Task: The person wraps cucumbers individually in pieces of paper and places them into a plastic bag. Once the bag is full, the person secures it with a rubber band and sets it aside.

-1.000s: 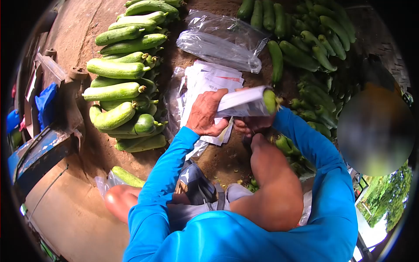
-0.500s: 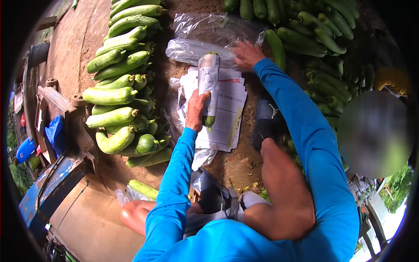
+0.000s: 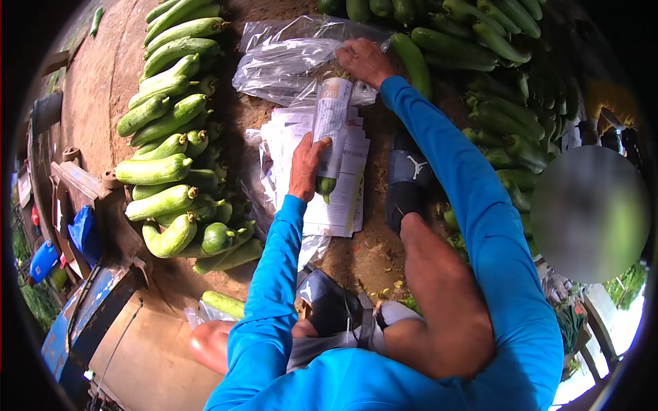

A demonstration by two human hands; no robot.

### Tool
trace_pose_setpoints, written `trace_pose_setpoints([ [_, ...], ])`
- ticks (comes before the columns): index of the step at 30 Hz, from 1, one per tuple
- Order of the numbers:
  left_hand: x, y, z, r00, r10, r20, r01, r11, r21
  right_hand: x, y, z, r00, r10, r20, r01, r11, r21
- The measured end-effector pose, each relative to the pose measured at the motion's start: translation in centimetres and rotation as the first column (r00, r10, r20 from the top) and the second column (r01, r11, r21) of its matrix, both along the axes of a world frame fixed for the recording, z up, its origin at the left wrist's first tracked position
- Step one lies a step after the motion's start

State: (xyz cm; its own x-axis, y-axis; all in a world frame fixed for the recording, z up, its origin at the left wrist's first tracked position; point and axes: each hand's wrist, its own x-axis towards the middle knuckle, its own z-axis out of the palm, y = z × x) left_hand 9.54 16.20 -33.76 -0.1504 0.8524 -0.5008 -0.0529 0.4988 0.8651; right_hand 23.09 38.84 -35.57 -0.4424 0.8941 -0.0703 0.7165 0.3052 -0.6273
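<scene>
My left hand (image 3: 308,168) is wrapped round a green gourd (image 3: 325,185) rolled in printed paper (image 3: 332,113), its lower tip sticking out. Beneath it lies a stack of printed sheets (image 3: 336,212). My right hand (image 3: 364,61) is at the right edge of the clear plastic bags (image 3: 277,68), above the stack; its fingers are bent together on the plastic. A single green gourd (image 3: 411,65) lies just right of that hand.
A long row of light green gourds (image 3: 154,171) runs down the left. Darker gourds (image 3: 507,116) are piled at the upper right. A dark shoe (image 3: 408,175) stands right of the papers. Another gourd (image 3: 223,303) lies in plastic at the lower left.
My right hand has moved left and up, its fingers now drawn together, and the plastic looks more spread out and crumpled. The wrapped gourd in my left hand is tilted slightly more.
</scene>
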Motion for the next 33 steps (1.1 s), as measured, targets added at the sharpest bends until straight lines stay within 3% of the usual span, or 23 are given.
trace_pose_setpoints([
  [1, -0.1, -0.3, -0.3, 1.000, -0.030, -0.003, 0.030, 0.999, 0.024, 0.0, -0.9, 0.2, 1.000, -0.004, -0.002, 0.004, 1.000, -0.001],
  [3, -0.5, -0.4, -1.6, 0.999, -0.032, -0.029, 0.033, 0.999, 0.026, 0.1, -2.7, 0.6, 0.984, 0.129, -0.125, -0.092, 0.959, 0.267],
  [5, -0.7, 0.1, -3.3, 0.936, 0.169, 0.309, -0.160, 0.986, -0.053, 0.6, -4.5, 1.8, 0.984, 0.161, -0.077, -0.132, 0.947, 0.293],
  [7, -0.6, 2.0, -1.6, 0.798, 0.258, 0.545, -0.187, 0.965, -0.183, 0.9, -5.6, 2.6, 0.972, 0.236, -0.001, -0.211, 0.870, 0.445],
  [10, 0.1, 4.8, -3.0, 0.740, 0.264, 0.619, -0.204, 0.965, -0.167, 1.5, -6.2, 2.6, 0.956, 0.293, -0.004, -0.261, 0.855, 0.449],
  [13, 1.0, 7.3, -4.5, 0.636, 0.171, 0.752, -0.088, 0.985, -0.150, 2.6, -6.0, 2.2, 0.938, 0.345, -0.013, -0.301, 0.836, 0.459],
  [15, 2.5, 8.3, -4.7, 0.591, 0.323, 0.739, -0.153, 0.945, -0.291, 3.5, -6.4, 2.3, 0.965, 0.257, -0.045, -0.214, 0.877, 0.431],
  [16, 3.1, 8.9, -4.8, 0.587, 0.361, 0.725, -0.170, 0.930, -0.326, 4.2, -7.0, 2.3, 0.992, 0.125, -0.007, -0.115, 0.930, 0.348],
  [17, 3.3, 9.2, -5.7, 0.585, 0.360, 0.727, -0.165, 0.930, -0.328, 4.8, -7.5, 2.1, 0.993, 0.122, -0.003, -0.113, 0.931, 0.347],
  [19, 3.7, 9.4, -7.3, 0.533, 0.199, 0.822, -0.045, 0.977, -0.207, 6.5, -8.6, 0.3, 0.974, -0.194, -0.121, 0.210, 0.968, 0.139],
  [20, 4.0, 9.4, -7.5, 0.529, 0.197, 0.826, -0.042, 0.978, -0.206, 7.5, -8.9, -0.6, 0.959, -0.226, -0.170, 0.225, 0.974, -0.027],
  [21, 4.4, 9.4, -7.6, 0.531, 0.197, 0.824, -0.029, 0.976, -0.214, 8.2, -9.1, -1.9, 0.960, -0.229, -0.165, 0.228, 0.973, -0.025],
  [23, 5.3, 8.9, -7.2, 0.530, 0.205, 0.823, -0.016, 0.973, -0.232, 9.1, -9.3, -4.0, 0.804, -0.531, -0.268, 0.325, 0.770, -0.549],
  [25, 6.8, 8.7, -5.5, 0.585, 0.222, 0.780, -0.027, 0.967, -0.255, 8.5, -10.6, -2.8, 0.805, -0.524, -0.279, 0.289, 0.756, -0.587],
  [26, 7.4, 8.9, -6.9, 0.575, 0.266, 0.774, -0.020, 0.950, -0.312, 7.9, -11.1, -2.1, 0.786, -0.539, -0.302, 0.297, 0.758, -0.581],
  [29, 9.0, 9.3, -7.9, 0.680, 0.235, 0.695, -0.072, 0.964, -0.256, 7.6, -11.3, -2.7, 0.778, -0.527, -0.342, 0.266, 0.769, -0.581],
  [32, 9.1, 9.4, -9.5, 0.669, 0.182, 0.720, 0.037, 0.960, -0.277, 7.1, -11.3, -2.5, 0.769, -0.567, -0.296, 0.356, 0.763, -0.539],
  [33, 9.1, 8.7, -8.9, 0.690, 0.116, 0.714, 0.010, 0.985, -0.171, 6.8, -10.7, -3.0, 0.787, -0.575, -0.225, 0.413, 0.761, -0.500],
])
